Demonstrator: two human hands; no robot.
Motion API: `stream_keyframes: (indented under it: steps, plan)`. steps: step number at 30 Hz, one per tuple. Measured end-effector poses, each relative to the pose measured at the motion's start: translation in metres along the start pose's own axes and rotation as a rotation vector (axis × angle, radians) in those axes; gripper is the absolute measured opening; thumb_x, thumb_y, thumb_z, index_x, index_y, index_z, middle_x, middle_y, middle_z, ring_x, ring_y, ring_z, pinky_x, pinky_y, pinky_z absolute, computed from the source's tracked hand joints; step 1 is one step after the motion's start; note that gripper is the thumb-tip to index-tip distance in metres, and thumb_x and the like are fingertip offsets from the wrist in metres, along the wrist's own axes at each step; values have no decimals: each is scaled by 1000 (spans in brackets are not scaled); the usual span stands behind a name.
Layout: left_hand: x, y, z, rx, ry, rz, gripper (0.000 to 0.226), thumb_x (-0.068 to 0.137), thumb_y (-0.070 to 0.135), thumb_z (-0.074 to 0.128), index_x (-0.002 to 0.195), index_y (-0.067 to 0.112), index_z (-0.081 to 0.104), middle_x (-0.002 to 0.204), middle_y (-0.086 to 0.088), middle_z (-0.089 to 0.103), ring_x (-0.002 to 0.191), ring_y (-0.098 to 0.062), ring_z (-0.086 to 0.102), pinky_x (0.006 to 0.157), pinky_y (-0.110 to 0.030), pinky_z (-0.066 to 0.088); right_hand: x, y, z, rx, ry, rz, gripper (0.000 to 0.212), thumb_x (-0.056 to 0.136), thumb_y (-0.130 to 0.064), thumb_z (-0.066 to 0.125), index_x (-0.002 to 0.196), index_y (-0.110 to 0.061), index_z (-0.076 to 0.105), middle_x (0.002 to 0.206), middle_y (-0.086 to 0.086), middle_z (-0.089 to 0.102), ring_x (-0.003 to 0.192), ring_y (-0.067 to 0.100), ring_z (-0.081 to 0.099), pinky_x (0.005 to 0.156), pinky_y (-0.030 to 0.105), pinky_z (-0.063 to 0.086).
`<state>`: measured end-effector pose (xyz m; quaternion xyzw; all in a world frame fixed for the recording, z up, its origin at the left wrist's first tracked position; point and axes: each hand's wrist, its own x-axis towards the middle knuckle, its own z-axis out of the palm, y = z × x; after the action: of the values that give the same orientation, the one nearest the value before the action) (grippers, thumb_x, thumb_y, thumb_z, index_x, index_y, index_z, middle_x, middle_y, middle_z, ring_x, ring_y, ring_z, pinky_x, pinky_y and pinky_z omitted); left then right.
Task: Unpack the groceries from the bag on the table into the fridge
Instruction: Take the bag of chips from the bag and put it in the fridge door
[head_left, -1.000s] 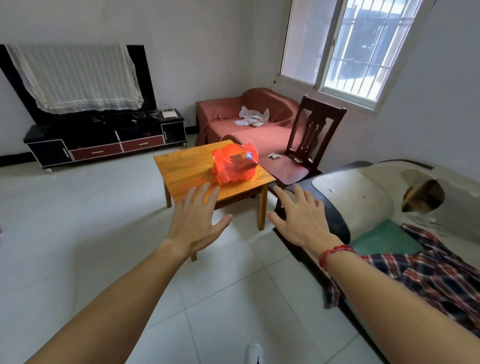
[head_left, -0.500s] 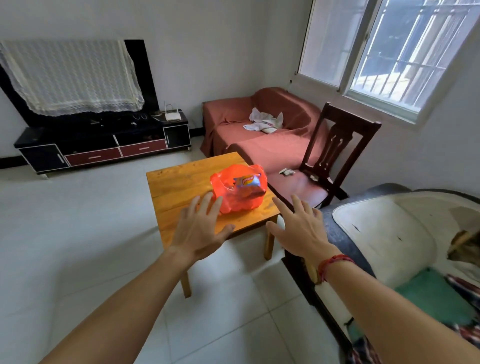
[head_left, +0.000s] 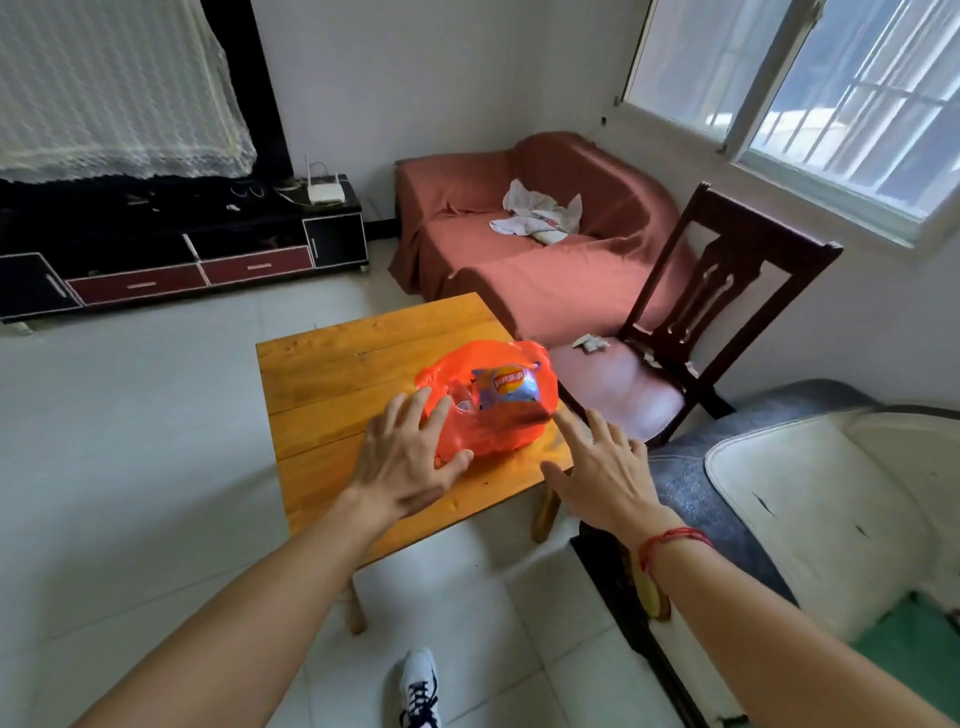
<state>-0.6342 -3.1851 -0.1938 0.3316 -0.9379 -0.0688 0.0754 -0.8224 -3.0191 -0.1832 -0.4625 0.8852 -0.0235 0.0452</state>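
The orange plastic bag (head_left: 498, 431) sits on the wooden counter (head_left: 337, 374) toward its right edge, with a chip packet (head_left: 506, 387) showing at its top. The left grip (head_left: 410, 462) is spread wide at the bag's near left side, thumb along its lower edge. The right grip (head_left: 608, 473), fingers also spread and holding nothing, is just beside the bag's right corner. A dark wooden chair (head_left: 727, 291) stands right of the counter.

one wooden table (head_left: 332, 374) bearing one orange plastic bag (head_left: 493, 431), with one crisp packet (head_left: 506, 387) showing through it. two bare-handed grips, the left grip (head_left: 410, 457) and the right grip (head_left: 605, 467), and one red bracelet (head_left: 670, 540). one dark wooden chair (head_left: 727, 291), one red-covered sofa (head_left: 545, 280), one tv cabinet (head_left: 182, 244) with two red drawers (head_left: 137, 284), one white router (head_left: 325, 193), one lace cloth (head_left: 114, 88), one window (head_left: 831, 93), one white shoe (head_left: 420, 686).
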Motion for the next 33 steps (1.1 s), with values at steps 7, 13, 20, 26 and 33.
stream_keyframes:
  steps: [7,13,20,26,33]
  plan:
    - [99,-50,33,-24,-112,1,89,78,74,27,152,25,28,160,-6,26,144,-31,23,110,-52,33,105,-14,22,-27,-82,27,71,93,-62,46,154,-37,21,156,9,30,139,33,34,109,52,34]
    - [147,-65,60,-41,-219,-8,87,81,71,33,154,27,20,163,-4,18,148,-30,16,114,-54,27,160,-16,40,-30,-145,65,73,93,-63,45,156,-36,21,157,14,31,141,35,33,111,52,31]
    - [185,-66,81,-51,-269,-31,87,80,71,34,155,27,21,163,-2,17,148,-29,15,115,-55,26,201,-5,51,28,-226,82,83,93,-60,51,160,-31,10,163,18,19,144,39,29,109,52,33]
    - [204,-57,92,-67,-285,-69,89,78,70,38,155,26,23,163,-3,19,148,-29,17,115,-53,26,228,8,57,110,-291,69,81,94,-53,52,159,-29,11,162,18,20,140,40,33,106,50,40]
    - [244,-41,116,-231,-328,-144,87,81,69,46,153,23,28,160,-2,24,146,-27,22,115,-46,29,262,16,73,211,-346,49,75,98,-45,51,159,-24,14,155,18,27,133,38,39,101,45,42]
